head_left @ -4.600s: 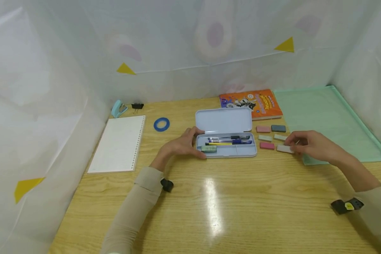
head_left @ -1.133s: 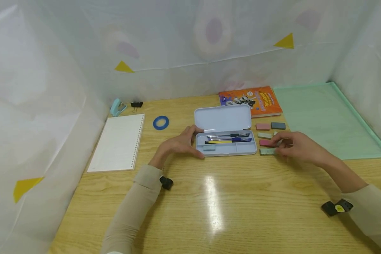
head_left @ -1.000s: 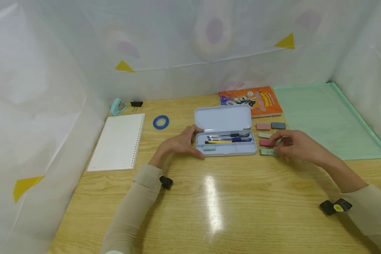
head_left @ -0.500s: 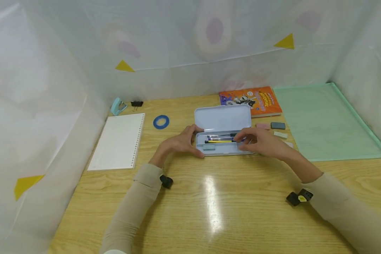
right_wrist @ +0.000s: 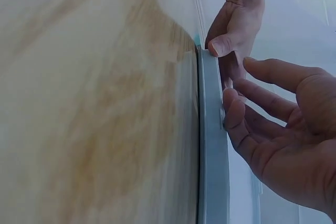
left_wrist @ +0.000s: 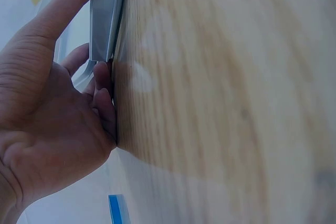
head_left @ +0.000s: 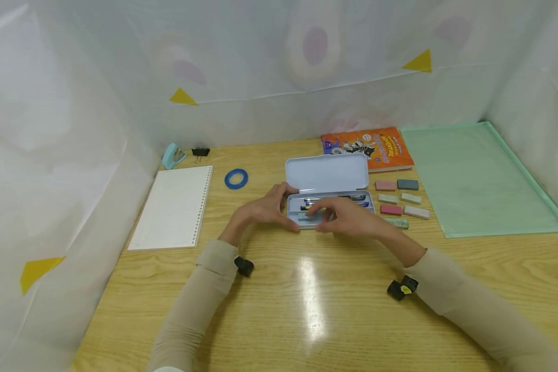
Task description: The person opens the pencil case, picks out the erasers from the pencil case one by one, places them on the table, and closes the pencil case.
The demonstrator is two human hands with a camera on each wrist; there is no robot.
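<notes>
Two hands work at the open pencil case [head_left: 327, 178] lying mid-counter [head_left: 307, 310]: the left hand [head_left: 260, 212] grips its left end, thumb curled over the front wall and fingers behind, while the right hand [head_left: 349, 219] reaches into the tray with fingers loosely extended, touching the inner front wall. Pens [head_left: 353, 198] lie in the rear compartment of the tray. Six small erasers [head_left: 397, 197] sit in rows just right of the case, with an orange book [head_left: 369, 147] behind.
</notes>
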